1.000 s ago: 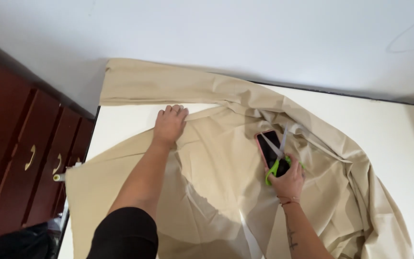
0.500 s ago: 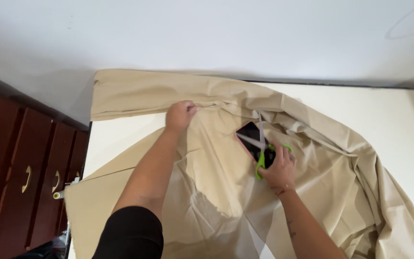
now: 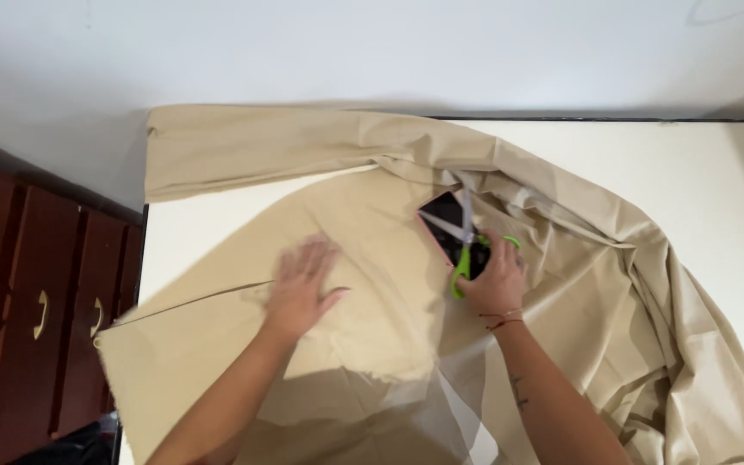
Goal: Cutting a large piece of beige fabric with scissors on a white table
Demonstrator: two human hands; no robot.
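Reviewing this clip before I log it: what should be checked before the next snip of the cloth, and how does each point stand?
1. Left hand flat on the cloth: ok.
2. Left hand apart from the blades: ok.
3. Right hand gripping the scissors: ok.
4. Blades open: ok.
5. Dark flat thing beneath the blades, out of the cut: not ok.
6. Cloth smooth ahead of the cut: not ok, bunched folds.

I'm seeing plain beige cloth (image 3: 372, 344) over a cream surface (image 3: 699, 172), green-handled scissors (image 3: 467, 250), dark reddish-brown drawers (image 3: 36, 293).
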